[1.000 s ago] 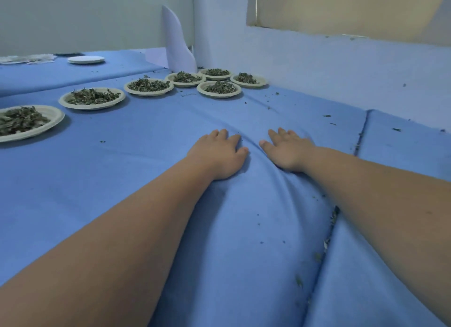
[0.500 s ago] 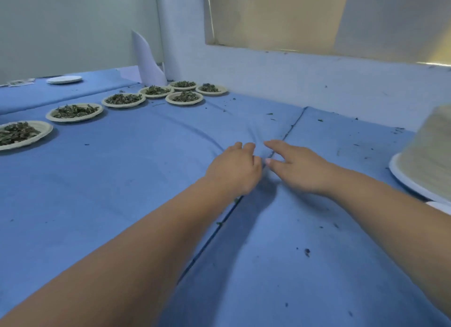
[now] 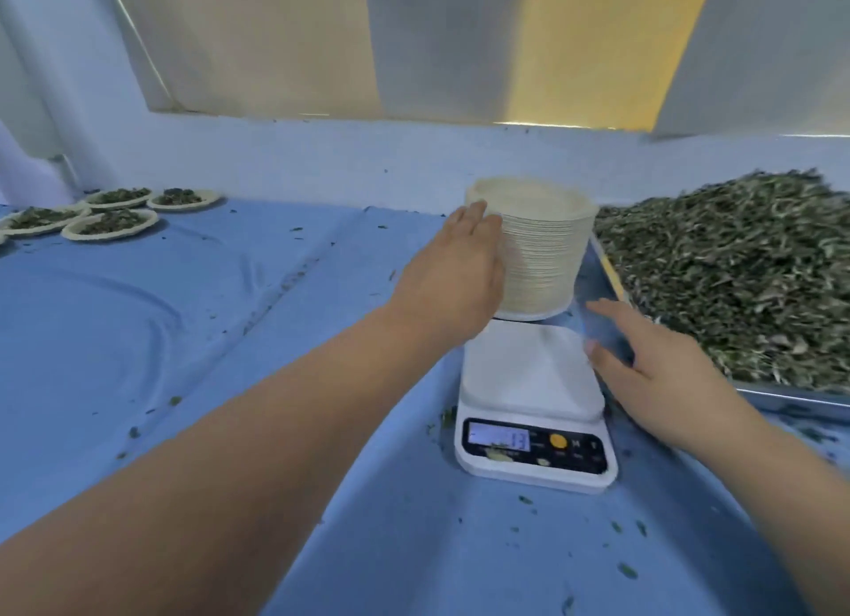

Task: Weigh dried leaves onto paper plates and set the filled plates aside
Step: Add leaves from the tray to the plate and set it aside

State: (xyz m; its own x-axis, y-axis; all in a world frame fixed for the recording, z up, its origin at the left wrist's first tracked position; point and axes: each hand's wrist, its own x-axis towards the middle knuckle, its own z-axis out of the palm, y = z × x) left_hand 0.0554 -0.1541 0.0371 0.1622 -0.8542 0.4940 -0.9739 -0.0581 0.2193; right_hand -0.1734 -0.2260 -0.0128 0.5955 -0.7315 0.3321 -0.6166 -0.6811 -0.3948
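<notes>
A tall stack of paper plates (image 3: 540, 252) stands just behind a white digital scale (image 3: 529, 381), whose lit display (image 3: 499, 436) shows digits. My left hand (image 3: 455, 270) reaches to the stack's left side with straight fingers, touching or nearly touching it. My right hand (image 3: 653, 367) hovers beside the scale's right edge, fingers spread and holding nothing. A big heap of dried leaves (image 3: 736, 265) fills a metal tray (image 3: 791, 397) on the right. Several filled plates (image 3: 110, 222) sit at the far left.
A blue cloth (image 3: 184, 316) covers the table, wrinkled at left and sprinkled with leaf crumbs. A pale wall ledge (image 3: 322, 155) runs along the back behind the plates and the tray.
My view has swung right from the filled plates to the scale. Both hands left the cloth seam; the left one rose to the plate stack, the right one moved beside the scale.
</notes>
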